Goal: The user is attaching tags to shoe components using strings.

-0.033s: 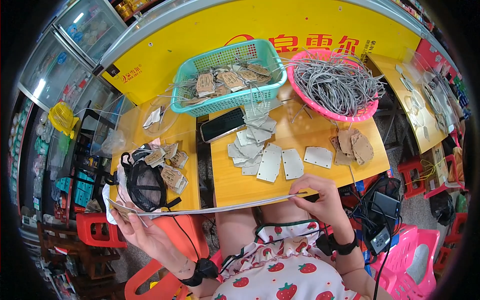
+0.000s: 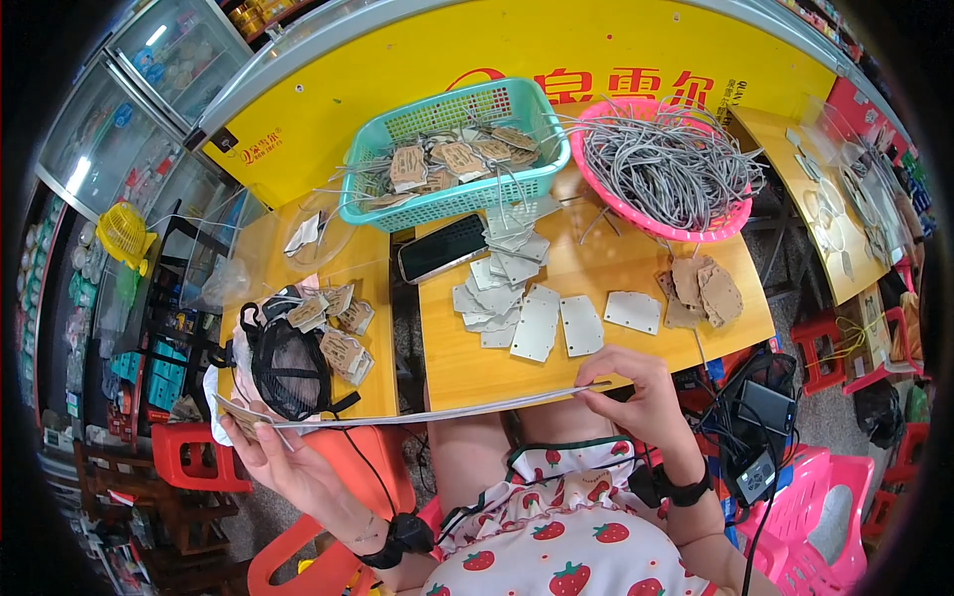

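Note:
My left hand (image 2: pixel 270 459), at the lower left, is closed on a small brown card (image 2: pixel 238 410) seen nearly edge-on, with cord at its edge. From there a grey cord (image 2: pixel 467 408) stretches taut along the table's near edge to my right hand (image 2: pixel 636 392). The right thumb and fingers pinch the cord near its dark tip. Just beyond that hand lie pale cards (image 2: pixel 582 326) with small punched holes, some apart and several in an overlapping pile (image 2: pixel 494 298). Brown cards (image 2: pixel 708 291) are heaped to their right.
A turquoise basket (image 2: pixel 457 199) of corded brown cards and a pink basket (image 2: pixel 651 230) of grey cords stand at the back. Between basket and card pile lies a phone (image 2: pixel 442 248). At left are a black mesh bag (image 2: pixel 290 372) and corded brown cards (image 2: pixel 345 355).

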The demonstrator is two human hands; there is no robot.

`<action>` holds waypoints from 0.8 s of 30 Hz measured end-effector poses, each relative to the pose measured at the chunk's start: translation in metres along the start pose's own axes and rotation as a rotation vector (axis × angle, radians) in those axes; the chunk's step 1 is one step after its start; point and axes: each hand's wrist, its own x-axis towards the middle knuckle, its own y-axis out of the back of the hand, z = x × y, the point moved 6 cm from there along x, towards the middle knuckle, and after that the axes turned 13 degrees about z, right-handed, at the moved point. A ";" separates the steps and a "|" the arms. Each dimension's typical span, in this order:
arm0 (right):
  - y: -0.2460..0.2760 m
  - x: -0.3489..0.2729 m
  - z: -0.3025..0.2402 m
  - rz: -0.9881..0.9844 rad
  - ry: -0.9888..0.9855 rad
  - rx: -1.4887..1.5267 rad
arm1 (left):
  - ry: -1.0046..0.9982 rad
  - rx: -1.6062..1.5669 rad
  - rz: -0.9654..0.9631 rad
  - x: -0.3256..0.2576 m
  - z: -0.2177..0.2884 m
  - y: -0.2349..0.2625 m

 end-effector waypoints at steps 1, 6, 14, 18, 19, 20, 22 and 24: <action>0.000 0.000 -0.001 -0.007 0.000 -0.002 | 0.007 0.007 0.003 0.000 0.000 0.001; 0.001 0.000 -0.001 -0.015 -0.014 -0.015 | 0.010 0.017 0.056 -0.002 0.002 -0.003; 0.003 -0.001 0.002 0.003 -0.040 -0.008 | -0.007 0.034 0.015 0.002 -0.001 0.002; 0.003 -0.001 0.002 -0.001 -0.050 -0.010 | -0.031 0.012 -0.031 0.000 0.002 0.000; 0.002 -0.001 0.002 0.002 -0.054 -0.011 | -0.031 0.005 -0.046 -0.001 0.003 -0.001; 0.002 -0.001 0.003 0.005 -0.057 -0.012 | -0.032 0.006 -0.045 -0.002 0.004 -0.001; 0.002 -0.002 0.004 -0.011 -0.074 -0.016 | -0.023 0.026 -0.053 -0.003 0.004 -0.002; 0.002 -0.002 0.005 -0.027 -0.090 -0.021 | -0.023 0.047 -0.077 -0.004 0.003 -0.002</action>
